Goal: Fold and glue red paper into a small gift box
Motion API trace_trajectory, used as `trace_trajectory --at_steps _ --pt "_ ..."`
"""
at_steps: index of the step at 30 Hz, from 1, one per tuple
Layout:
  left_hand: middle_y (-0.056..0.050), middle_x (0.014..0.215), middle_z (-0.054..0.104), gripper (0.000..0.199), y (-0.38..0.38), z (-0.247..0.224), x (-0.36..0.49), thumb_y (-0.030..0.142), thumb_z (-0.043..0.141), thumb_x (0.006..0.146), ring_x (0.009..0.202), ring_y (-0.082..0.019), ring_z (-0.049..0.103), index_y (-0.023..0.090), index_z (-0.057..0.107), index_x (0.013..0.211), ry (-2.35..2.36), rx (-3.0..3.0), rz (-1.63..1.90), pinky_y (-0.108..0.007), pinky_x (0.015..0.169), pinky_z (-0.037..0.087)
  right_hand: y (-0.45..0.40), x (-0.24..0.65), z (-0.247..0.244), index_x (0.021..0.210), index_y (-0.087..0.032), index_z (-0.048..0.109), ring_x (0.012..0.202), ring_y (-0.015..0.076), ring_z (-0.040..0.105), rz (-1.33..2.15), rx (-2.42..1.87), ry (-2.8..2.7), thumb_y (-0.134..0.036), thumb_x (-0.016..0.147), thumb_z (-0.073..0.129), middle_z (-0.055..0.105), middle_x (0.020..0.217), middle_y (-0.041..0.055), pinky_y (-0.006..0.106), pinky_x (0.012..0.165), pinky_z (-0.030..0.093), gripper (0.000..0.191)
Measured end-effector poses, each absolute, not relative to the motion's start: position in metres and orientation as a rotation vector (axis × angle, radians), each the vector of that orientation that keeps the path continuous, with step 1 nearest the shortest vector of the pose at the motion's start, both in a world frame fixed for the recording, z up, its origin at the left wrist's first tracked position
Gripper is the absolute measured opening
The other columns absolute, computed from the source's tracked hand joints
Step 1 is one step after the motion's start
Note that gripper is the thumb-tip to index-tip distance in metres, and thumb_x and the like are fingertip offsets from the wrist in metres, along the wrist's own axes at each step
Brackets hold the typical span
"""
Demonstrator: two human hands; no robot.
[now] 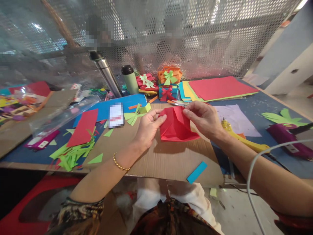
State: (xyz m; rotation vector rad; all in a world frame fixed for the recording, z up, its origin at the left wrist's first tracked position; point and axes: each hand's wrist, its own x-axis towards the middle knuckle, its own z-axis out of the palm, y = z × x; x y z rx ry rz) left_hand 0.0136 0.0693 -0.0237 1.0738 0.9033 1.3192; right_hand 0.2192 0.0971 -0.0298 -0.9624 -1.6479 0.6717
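A folded red paper piece [174,127] is being pinched at left by the bare left hand [148,125] and at right by the bare right hand [205,118], above a flat brown cardboard sheet [151,160] being partly covered, near right, by a blue rectangular paper strip [197,172].

2 bare forearms [101,178] angled inward, left hand [148,126] and right hand [204,118] apart, both pinching, fingers [197,105] bent (thumbs [160,121] pointing inward)

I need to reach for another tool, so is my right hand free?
No, your right hand pinches the folded red paper.
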Motion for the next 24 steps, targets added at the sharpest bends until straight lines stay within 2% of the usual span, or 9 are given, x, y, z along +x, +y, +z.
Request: trace_trajectory --at_steps 3,7,10,13,15,18,21,24 --pt "-0.001 0.080 0.073 0.024 0.0686 -0.0239 0.0147 0.020 0.078 0.082 0.070 -0.012 0.068 0.016 0.069 0.104 0.956 1.146 1.366 -0.023 0.066 0.057 0.0968 0.2210 -0.0295 0.076 -0.022 0.065 0.067 0.0165 0.056 0.631 -0.994 -1.648 -0.043 0.084 0.069 0.066 0.073 0.0017 0.034 0.066 0.042 0.023" --pt "0.006 0.070 0.062 0.035 0.0661 -0.0247 0.0145 0.015 0.070 0.084 0.059 -0.010 0.059 0.021 0.058 0.117 0.955 1.242 1.435 -0.020 0.055 0.049 0.0982 0.2204 -0.0316 0.074 -0.022 0.065 0.068 0.0164 0.056 0.727 -0.980 -1.602 -0.046 0.083 0.071 0.066 0.073 0.0020 0.033 0.065 0.043 0.026" --pt "0.008 0.065 0.052 0.029 0.0661 -0.0253 0.0129 0.015 0.067 0.084 0.051 -0.008 0.047 0.024 0.054 0.108 0.960 1.377 1.476 -0.019 0.048 0.038 0.0997 0.2189 -0.0334 0.074 -0.022 0.065 0.066 0.0154 0.055 0.823 -0.937 -1.571 -0.048 0.083 0.073 0.064 0.071 0.0011 0.032 0.064 0.043 0.028" --pt "0.004 0.072 0.055 0.013 0.0671 -0.0236 0.0119 0.016 0.066 0.083 0.057 -0.008 0.046 0.021 0.056 0.090 1.003 1.528 1.505 -0.020 0.050 0.037 0.1001 0.2183 -0.0328 0.073 -0.022 0.063 0.064 0.0148 0.054 0.847 -0.910 -1.552 -0.050 0.082 0.077 0.063 0.070 0.0005 0.032 0.063 0.042 0.032" --pt "0.002 0.076 0.057 0.008 0.0677 -0.0219 0.0117 0.017 0.065 0.080 0.060 -0.008 0.047 0.020 0.058 0.085 1.039 1.577 1.515 -0.021 0.053 0.037 0.0994 0.2185 -0.0311 0.073 -0.022 0.064 0.062 0.0142 0.053 0.848 -0.904 -1.545 -0.050 0.081 0.078 0.062 0.068 -0.0002 0.031 0.061 0.042 0.032" --pt "0.000 0.077 0.059 0.004 0.0686 -0.0212 0.0110 0.022 0.063 0.081 0.062 -0.009 0.048 0.018 0.061 0.083 1.083 1.602 1.517 -0.023 0.054 0.037 0.0979 0.2189 -0.0286 0.073 -0.023 0.065 0.059 0.0138 0.052 0.870 -0.901 -1.557 -0.047 0.082 0.078 0.060 0.064 -0.0012 0.031 0.058 0.041 0.029" --pt "0.000 0.075 0.058 0.014 0.0701 -0.0241 0.0094 0.031 0.066 0.086 0.063 -0.010 0.048 0.019 0.060 0.081 1.093 1.609 1.542 -0.023 0.056 0.038 0.0971 0.2190 -0.0279 0.073 -0.023 0.065 0.061 0.0143 0.053 0.856 -0.896 -1.564 -0.046 0.082 0.079 0.062 0.065 -0.0005 0.031 0.059 0.042 0.028" --pt "0.005 0.066 0.051 0.017 0.0711 -0.0275 0.0079 0.030 0.069 0.086 0.059 -0.010 0.045 0.021 0.057 0.095 1.071 1.558 1.529 -0.023 0.054 0.037 0.0976 0.2185 -0.0291 0.072 -0.022 0.065 0.064 0.0141 0.054 0.826 -0.879 -1.558 -0.046 0.080 0.080 0.064 0.068 -0.0002 0.030 0.061 0.043 0.029"
